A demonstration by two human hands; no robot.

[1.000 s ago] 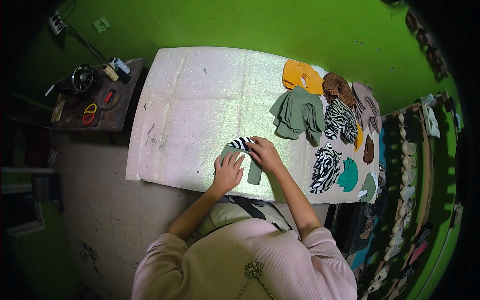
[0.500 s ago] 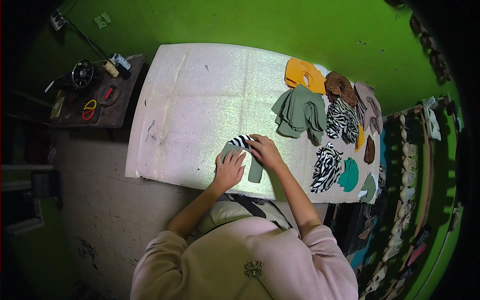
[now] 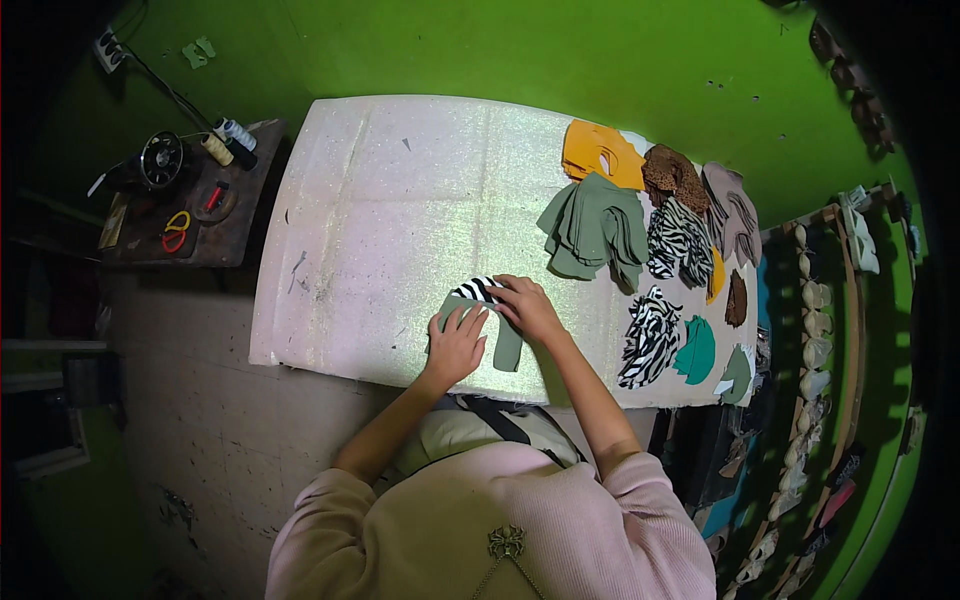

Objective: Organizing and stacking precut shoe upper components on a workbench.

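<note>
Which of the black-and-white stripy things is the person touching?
The small striped piece under the right hand, against the grey-green piece. The back striped pile and front striped pile lie untouched further right.

Cut piece [image 3: 508,350] on main surface [image 3: 350,250], near front edge. Stacked pieces [image 3: 597,225] right. Second surface [image 3: 222,242], left: spools [image 3: 217,150] behind scissors [image 3: 176,232]. Rack [image 3: 857,300] beyond main surface's right end.

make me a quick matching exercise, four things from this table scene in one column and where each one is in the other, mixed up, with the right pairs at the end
1. curved zebra-print strip
2. scissors
3. teal pieces
4. orange stack

A. on the dark side table
B. just beyond the sage-green stack
C. under the right hand
D. right of the nearer zebra-print pile

Pairs: 1-C, 2-A, 3-D, 4-B
</note>
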